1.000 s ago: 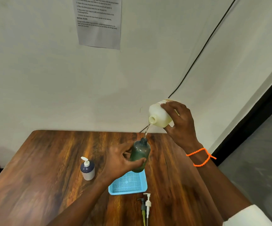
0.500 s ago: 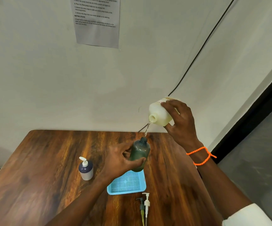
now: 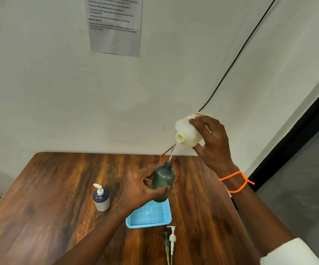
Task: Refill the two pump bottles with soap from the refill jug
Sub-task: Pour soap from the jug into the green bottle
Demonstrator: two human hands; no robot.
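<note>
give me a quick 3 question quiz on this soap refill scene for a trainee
1. True or false: the green bottle has its pump fitted.
2. Which hand tilts the refill jug? A) left hand B) right hand C) neither
3. Fill in: two loose pump heads lie on the table just in front of the blue ____.

Key:
1. False. Its neck is open and a thin stream of soap runs into it.
2. B. The right hand has the jug in its grip; the left hand holds the green bottle.
3. tray
</note>
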